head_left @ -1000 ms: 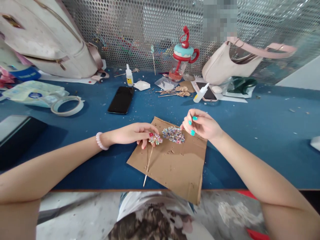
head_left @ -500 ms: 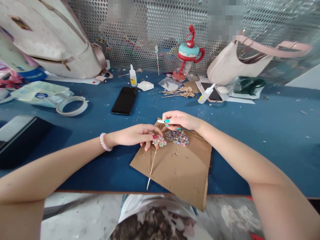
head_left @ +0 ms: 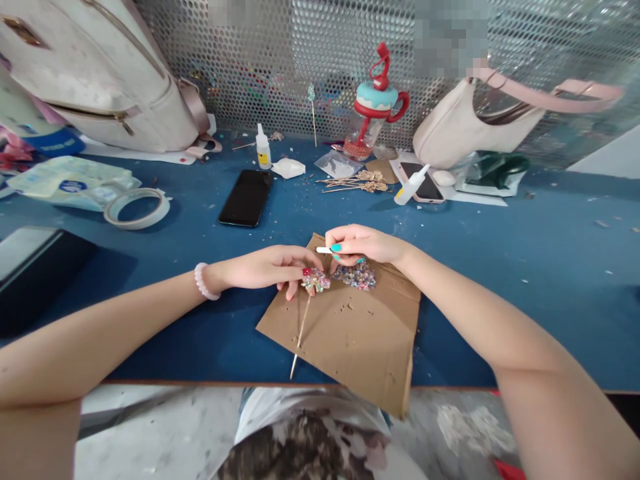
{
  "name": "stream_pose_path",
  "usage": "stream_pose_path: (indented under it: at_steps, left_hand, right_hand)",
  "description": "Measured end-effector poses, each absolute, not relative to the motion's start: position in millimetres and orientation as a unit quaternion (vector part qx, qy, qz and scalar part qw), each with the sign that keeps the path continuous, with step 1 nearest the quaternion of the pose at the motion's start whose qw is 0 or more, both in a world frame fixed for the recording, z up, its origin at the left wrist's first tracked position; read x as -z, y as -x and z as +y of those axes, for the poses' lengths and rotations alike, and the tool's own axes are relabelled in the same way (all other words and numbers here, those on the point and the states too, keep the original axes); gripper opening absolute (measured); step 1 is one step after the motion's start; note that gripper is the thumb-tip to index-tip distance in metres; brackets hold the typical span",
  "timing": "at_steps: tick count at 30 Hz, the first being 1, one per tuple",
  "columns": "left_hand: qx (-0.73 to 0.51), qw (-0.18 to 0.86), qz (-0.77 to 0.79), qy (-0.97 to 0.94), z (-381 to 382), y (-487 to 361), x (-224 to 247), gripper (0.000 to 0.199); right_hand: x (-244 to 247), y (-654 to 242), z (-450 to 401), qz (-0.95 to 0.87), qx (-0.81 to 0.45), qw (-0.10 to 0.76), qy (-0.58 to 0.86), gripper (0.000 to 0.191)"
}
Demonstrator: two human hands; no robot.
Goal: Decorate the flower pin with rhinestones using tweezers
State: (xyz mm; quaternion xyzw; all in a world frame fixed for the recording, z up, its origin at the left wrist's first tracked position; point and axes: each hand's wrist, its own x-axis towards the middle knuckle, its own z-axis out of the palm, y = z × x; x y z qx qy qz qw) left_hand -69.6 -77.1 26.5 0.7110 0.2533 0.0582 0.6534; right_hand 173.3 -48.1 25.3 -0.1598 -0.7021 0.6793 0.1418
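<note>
My left hand (head_left: pixel 286 268) pinches a gem-covered ornament (head_left: pixel 316 281) at the end of a thin wooden stick (head_left: pixel 301 337). The stick slants down toward the table's front edge. Just right of it, my right hand (head_left: pixel 357 244) is closed around a slim white tool (head_left: pixel 324 250), like a short pen, with its tip pointing left. Below my right fingers lies a pile of small multicoloured rhinestones (head_left: pixel 361 275) on a piece of brown cardboard (head_left: pixel 370 340). The cardboard hangs a little over the table edge.
A black phone (head_left: pixel 246 198), a tape roll (head_left: pixel 137 209) and a glue bottle (head_left: pixel 263 148) are on the left. Farther right are gold ornament sticks (head_left: pixel 367 181), another glue bottle (head_left: pixel 411 186), a cup (head_left: pixel 373 117) and a white handbag (head_left: pixel 450 133). A perforated metal panel (head_left: pixel 255 60) stands behind.
My right hand has dipped slightly, and the white tool points more level. My left hand keeps hold of the ornament. The whole view has shifted a little.
</note>
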Motion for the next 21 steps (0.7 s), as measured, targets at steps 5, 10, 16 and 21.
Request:
stream_pose_path:
  at_steps: [5,10,16,21]
  left_hand:
    - [-0.057,0.663,0.245,-0.706,-76.7,69.4,-26.7,0.029]
    - [-0.059,0.653,0.233,-0.718,-74.8,70.1,-25.1,0.028]
    - [-0.063,0.657,0.219,-0.718,-73.8,71.4,-23.5,0.024]
    - [-0.059,0.671,0.234,-0.701,-76.1,72.8,-24.1,0.028]
  right_hand:
    - [-24.1,-167.5,-49.9,-0.693,-0.687,0.158,0.151,0.017]
    - [-26.3,-162.2,-52.1,-0.695,-0.693,0.119,0.149,0.017]
    - [-33.8,-165.0,-55.0,-0.698,-0.693,0.092,0.156,0.019]
    - [-37.1,-167.3,-53.3,-0.684,-0.697,0.142,0.159,0.019]
